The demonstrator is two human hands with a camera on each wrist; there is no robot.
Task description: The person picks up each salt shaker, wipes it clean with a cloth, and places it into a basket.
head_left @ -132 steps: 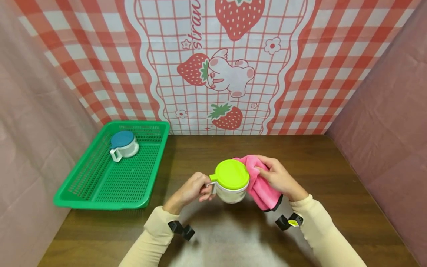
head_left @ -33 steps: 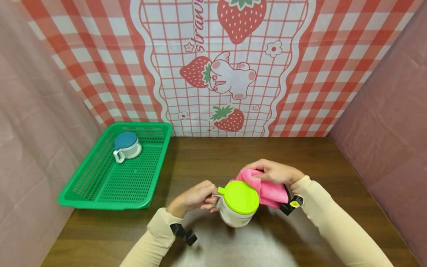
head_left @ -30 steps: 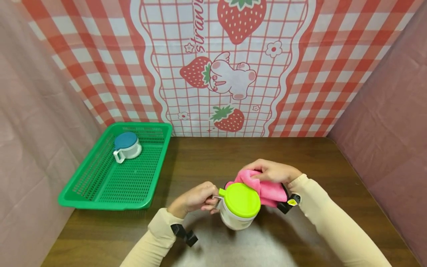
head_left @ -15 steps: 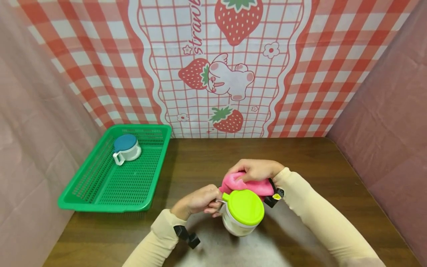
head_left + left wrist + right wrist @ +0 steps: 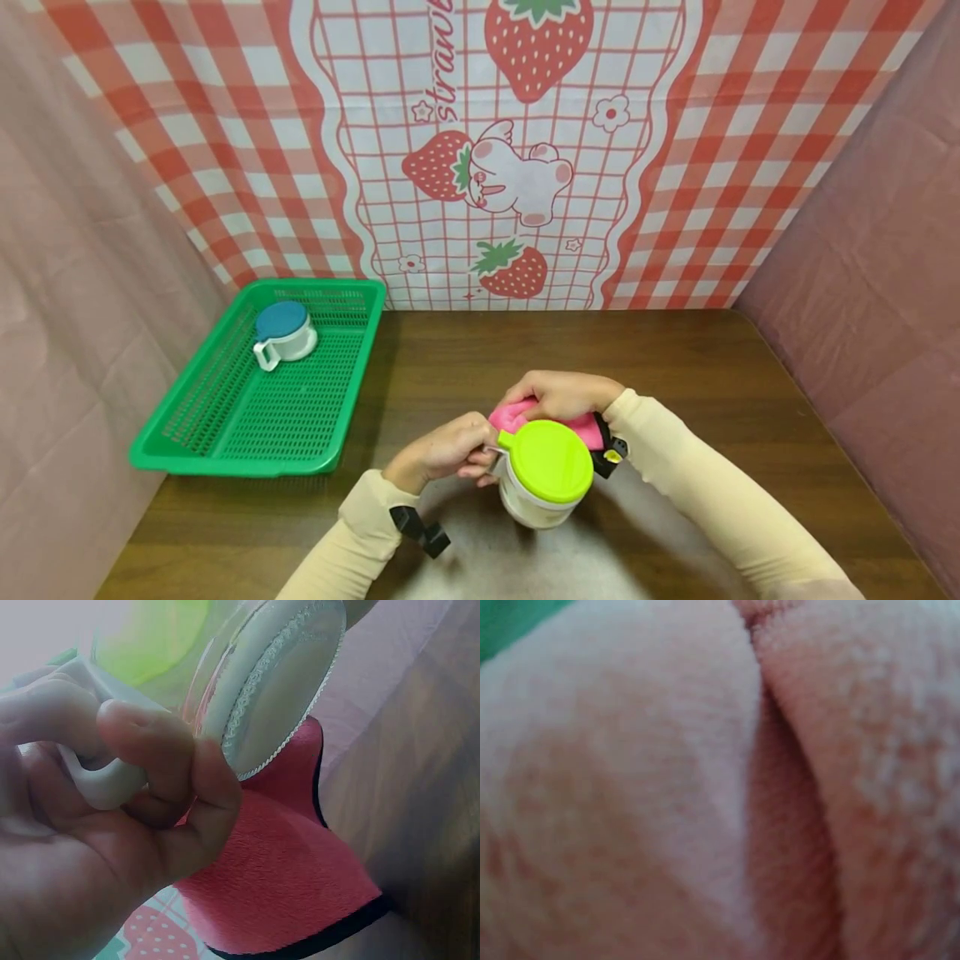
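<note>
My left hand (image 5: pixel 448 450) grips the white handle of a clear jar (image 5: pixel 546 512) with a lime green lid (image 5: pixel 551 461). The jar is held tilted over the table. In the left wrist view, my fingers curl through the handle (image 5: pixel 112 784), and the jar's ribbed base faces the camera. My right hand (image 5: pixel 564 394) holds a pink cloth (image 5: pixel 510 414) against the jar's far side, behind the lid. Dark trim edges the cloth (image 5: pixel 277 877), which hangs below the jar in the left wrist view. Blurred pink cloth (image 5: pixel 900 787) fills much of the right wrist view.
A green plastic basket (image 5: pixel 300 425) stands on the left of the wooden table (image 5: pixel 675 358). Inside it, near the back, sits a similar jar with a blue lid (image 5: pixel 282 320). A strawberry-print curtain (image 5: pixel 517 167) hangs behind, with pink drapes at both sides.
The jar has come nearer to me and slightly right, tilting more. My right hand has carried the cloth from the jar's right side round to its far side, near the handle.
</note>
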